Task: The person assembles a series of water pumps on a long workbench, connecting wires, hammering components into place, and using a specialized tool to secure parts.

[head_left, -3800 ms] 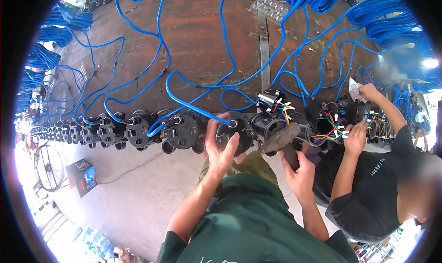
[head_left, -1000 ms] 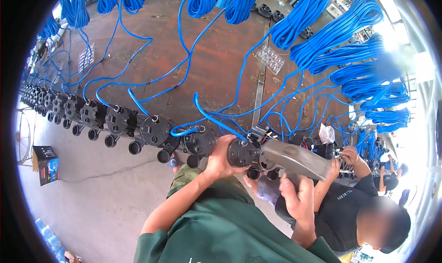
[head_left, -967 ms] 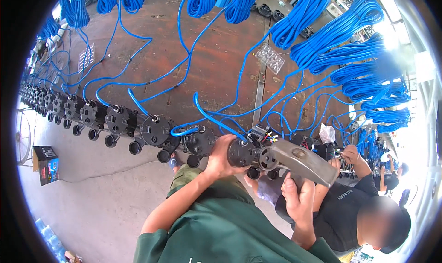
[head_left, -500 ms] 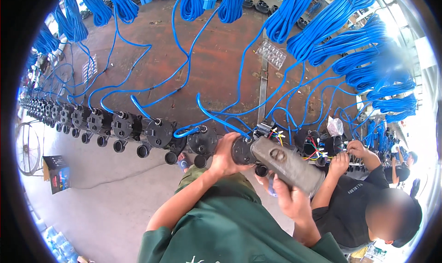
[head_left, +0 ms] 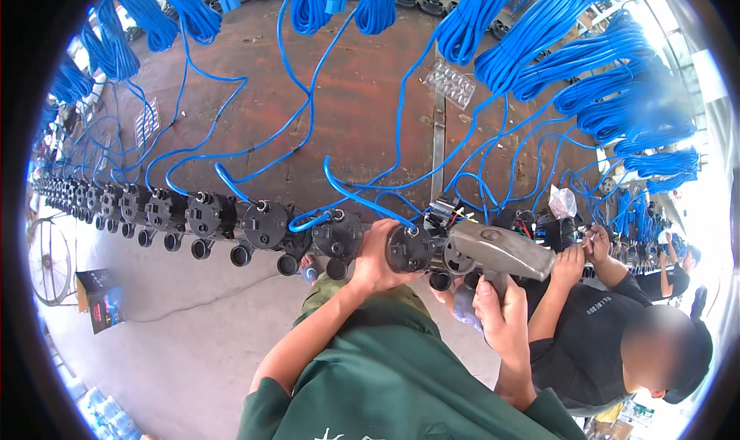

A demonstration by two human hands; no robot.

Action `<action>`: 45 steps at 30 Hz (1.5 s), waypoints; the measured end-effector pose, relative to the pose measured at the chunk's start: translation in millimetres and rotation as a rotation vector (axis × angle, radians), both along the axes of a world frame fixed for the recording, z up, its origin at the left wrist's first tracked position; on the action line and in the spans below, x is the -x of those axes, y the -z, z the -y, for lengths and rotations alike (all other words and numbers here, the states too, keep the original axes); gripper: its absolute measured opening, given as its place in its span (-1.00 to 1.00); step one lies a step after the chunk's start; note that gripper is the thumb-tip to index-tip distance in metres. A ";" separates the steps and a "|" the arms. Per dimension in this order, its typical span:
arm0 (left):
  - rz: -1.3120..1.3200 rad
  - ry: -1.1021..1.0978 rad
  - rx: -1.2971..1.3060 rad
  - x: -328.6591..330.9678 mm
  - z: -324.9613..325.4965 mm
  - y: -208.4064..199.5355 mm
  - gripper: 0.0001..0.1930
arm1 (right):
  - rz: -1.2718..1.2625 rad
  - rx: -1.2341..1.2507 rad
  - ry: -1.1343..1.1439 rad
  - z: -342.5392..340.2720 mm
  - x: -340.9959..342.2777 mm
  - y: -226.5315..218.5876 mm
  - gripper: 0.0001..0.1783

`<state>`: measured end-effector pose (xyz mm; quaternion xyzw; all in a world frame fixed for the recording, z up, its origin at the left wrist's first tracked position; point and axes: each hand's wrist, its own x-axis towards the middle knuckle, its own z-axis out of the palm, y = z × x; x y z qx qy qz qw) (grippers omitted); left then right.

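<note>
A row of black round housings, each with a blue cable entering its top, stands along the near edge of the table. My left hand (head_left: 375, 260) is wrapped round the left side of one black housing (head_left: 411, 249). My right hand (head_left: 502, 315) grips the handle of a grey-brown gun-shaped tool (head_left: 505, 249) that resembles a hair dryer. A round vent (head_left: 460, 253) shows at the tool's left end, close beside the held housing. Just behind the tool, thin coloured wires (head_left: 461, 212) stick out by a black part.
Coiled blue cables (head_left: 528, 35) lie along the table's far side, their leads crossing the brown tabletop (head_left: 347, 93). At my right a co-worker in black (head_left: 590, 340) handles wired parts. A clear blister tray (head_left: 451, 84) lies farther back. On the floor stands a box (head_left: 100, 297).
The tool in my right hand has turned and shifted slightly right, so its round vent and handle show more. My left hand stays on the housing. The co-worker's hands have moved slightly.
</note>
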<state>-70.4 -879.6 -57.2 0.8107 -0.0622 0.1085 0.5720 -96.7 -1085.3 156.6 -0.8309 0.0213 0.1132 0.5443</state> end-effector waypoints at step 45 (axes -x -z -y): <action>-0.588 0.058 -0.051 56.0 49.3 136.6 -0.36 | -0.759 -0.526 0.158 59.7 43.3 148.1 -0.58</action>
